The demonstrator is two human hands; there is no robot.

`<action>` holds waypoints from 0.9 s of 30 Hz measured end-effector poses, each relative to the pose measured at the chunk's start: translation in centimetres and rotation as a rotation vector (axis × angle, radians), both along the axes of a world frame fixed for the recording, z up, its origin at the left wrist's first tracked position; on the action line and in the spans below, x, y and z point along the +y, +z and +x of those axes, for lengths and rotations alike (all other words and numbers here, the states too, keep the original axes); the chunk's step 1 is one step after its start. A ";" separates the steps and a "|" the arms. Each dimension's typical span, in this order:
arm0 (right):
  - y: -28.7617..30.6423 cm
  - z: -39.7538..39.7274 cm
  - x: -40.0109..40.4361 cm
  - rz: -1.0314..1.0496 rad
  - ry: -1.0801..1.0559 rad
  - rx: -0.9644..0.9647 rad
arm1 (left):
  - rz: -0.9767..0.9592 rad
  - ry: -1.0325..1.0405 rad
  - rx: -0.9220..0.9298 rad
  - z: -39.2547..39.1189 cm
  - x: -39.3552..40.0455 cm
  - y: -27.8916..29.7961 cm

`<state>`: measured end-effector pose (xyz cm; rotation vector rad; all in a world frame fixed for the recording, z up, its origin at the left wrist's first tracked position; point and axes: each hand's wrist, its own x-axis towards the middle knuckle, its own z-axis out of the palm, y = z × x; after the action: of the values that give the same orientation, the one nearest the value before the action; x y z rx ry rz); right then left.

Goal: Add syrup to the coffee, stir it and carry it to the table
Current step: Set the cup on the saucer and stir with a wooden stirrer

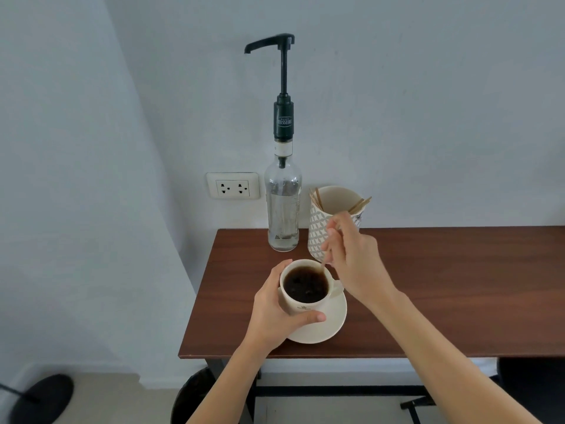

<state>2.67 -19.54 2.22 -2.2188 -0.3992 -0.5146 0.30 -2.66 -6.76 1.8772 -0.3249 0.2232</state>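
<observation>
A cream cup of black coffee (305, 285) stands on a cream saucer (331, 324) near the left end of a brown table (443, 286). My left hand (275, 313) wraps around the cup's left and front side. My right hand (354, 255) hovers just right of the cup and pinches a thin wooden stir stick (324, 264) whose lower end dips into the coffee at the far rim. Behind the cup stands a clear syrup bottle (283, 209) with a tall black pump (282, 71), its spout pointing left.
A patterned cream holder (330, 206) with several wooden stir sticks stands right of the bottle, partly behind my right hand. A wall socket (233, 185) sits left of the bottle. A dark bin (195, 396) is under the table's left end; a black object (42, 396) lies on the floor.
</observation>
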 end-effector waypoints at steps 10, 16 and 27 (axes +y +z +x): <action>-0.3 0.0 1.1 0.135 0.087 0.098 | 0.012 -0.017 -0.006 0.1 0.0 0.0; 0.3 0.4 -0.6 0.001 0.042 0.060 | 0.009 -0.003 0.010 0.1 0.0 -0.1; 0.0 0.8 -0.8 -0.012 0.053 -0.018 | 0.006 -0.001 0.005 0.0 0.0 0.0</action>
<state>3.47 -20.30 2.21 -2.2100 -0.4708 -0.5055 0.32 -2.67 -6.78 1.8834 -0.3230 0.2168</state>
